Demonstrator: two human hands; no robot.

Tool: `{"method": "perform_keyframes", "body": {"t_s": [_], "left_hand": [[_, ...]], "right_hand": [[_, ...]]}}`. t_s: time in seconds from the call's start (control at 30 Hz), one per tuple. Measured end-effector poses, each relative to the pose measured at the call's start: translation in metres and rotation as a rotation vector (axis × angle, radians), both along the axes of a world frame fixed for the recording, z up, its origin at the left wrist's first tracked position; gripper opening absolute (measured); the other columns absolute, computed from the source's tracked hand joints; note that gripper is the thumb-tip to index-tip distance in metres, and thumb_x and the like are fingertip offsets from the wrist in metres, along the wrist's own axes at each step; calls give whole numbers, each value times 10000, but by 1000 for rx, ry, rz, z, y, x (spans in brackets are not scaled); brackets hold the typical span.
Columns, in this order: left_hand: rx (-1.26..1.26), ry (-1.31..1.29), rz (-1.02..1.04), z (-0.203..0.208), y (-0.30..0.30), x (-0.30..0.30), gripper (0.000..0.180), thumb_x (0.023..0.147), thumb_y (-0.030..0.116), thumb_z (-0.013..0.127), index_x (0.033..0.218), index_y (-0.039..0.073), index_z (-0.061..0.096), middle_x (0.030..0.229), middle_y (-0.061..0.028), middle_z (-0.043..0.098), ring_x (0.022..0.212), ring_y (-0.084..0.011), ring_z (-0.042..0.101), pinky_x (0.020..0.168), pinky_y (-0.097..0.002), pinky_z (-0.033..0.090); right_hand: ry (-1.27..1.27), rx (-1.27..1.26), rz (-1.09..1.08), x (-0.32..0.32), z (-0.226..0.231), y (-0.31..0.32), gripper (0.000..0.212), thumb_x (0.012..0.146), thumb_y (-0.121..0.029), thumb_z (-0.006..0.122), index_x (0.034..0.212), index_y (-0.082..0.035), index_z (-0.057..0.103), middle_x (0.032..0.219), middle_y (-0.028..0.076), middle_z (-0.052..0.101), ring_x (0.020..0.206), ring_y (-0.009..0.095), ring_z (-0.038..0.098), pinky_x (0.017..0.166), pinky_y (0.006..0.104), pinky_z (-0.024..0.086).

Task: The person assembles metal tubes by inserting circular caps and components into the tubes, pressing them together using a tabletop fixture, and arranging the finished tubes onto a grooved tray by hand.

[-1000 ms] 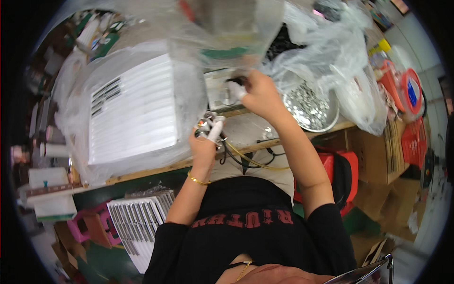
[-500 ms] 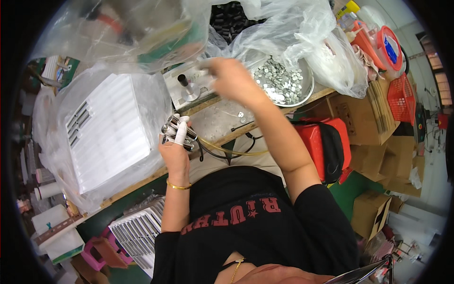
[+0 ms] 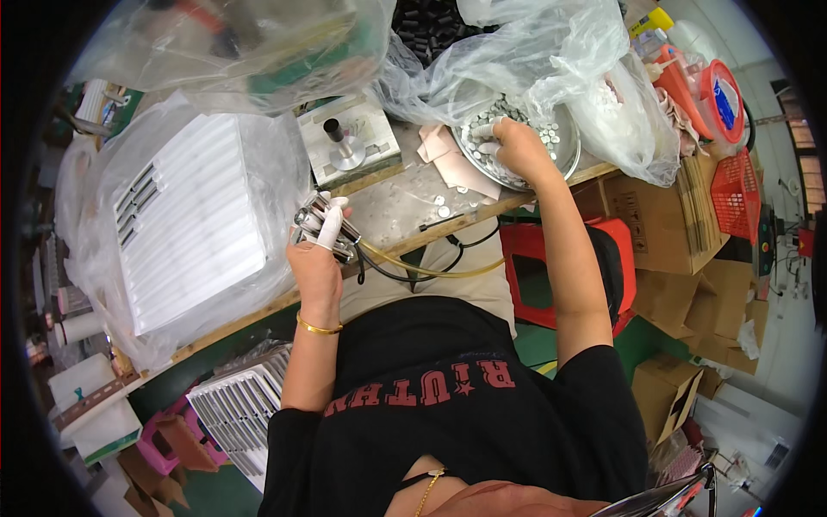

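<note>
My left hand [image 3: 317, 263], with white covers on some fingers, is closed around several shiny metal tubes [image 3: 349, 231] at the bench's front edge. My right hand [image 3: 523, 153] reaches into a round metal bowl [image 3: 575, 164] of small silver discs [image 3: 549, 135]. White covers show on its thumb and forefinger, which are bent together at the discs; anything between them is too small to make out. Between the hands stands a metal block fixture [image 3: 376, 123], bearing a round silver base [image 3: 348, 155] with a black-topped post [image 3: 332, 129].
A plastic-lined white tray [image 3: 198, 233] at left holds a few metal tubes. Pinkish paper [image 3: 452, 164] and loose discs [image 3: 442, 207] lie beside the bowl. Clear plastic bags [image 3: 594, 77] surround black parts [image 3: 422, 30]. A hose [image 3: 448, 274] hangs at the front edge; a red stool [image 3: 517, 276] stands below.
My right hand has moved right, from above the fixture into the bowl of discs, uncovering the fixture and pinkish paper. My left hand keeps its tubes, nearly in place.
</note>
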State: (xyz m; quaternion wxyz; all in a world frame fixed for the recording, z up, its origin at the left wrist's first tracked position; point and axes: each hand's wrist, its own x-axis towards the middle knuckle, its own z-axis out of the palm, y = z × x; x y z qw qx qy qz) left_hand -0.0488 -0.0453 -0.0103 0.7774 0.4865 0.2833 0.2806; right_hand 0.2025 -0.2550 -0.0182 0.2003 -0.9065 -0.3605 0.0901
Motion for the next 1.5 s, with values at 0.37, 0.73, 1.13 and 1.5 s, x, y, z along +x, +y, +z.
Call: {"method": "perform_keyframes", "body": {"t_s": [0.37,0.73,1.13,1.5], "left_hand": [[14,-24,7,-2,-3,1,276,854,40,628,1106,-50,558,1023,-110,635,937,-198,626,859,-341,524],[44,-63,29,-1,2,-2,255,841,19,636,1082,-36,574,1037,-105,618,927,-197,620,868,-346,519],[-274,-99,-122,7,15,13,340,873,108,604,1172,-31,520,1039,-147,642,935,-255,644,798,-355,545],[-471,-108,-61,-4,28,-11,322,862,115,620,1152,5,534,1056,-157,628,934,-255,642,782,-352,554]], "right_hand": [[-73,7,63,13,-16,-1,176,738,-87,693,913,-91,684,916,125,631,903,300,598,803,366,464],[-370,-212,261,-6,1,14,168,702,-19,534,816,-65,648,840,140,613,815,321,614,702,419,493],[-280,742,310,-83,66,108,276,768,33,605,1017,-70,664,972,128,647,858,284,631,726,321,500],[160,819,98,-97,70,147,174,833,-36,619,994,-57,680,918,117,657,780,221,636,694,302,490]]}}
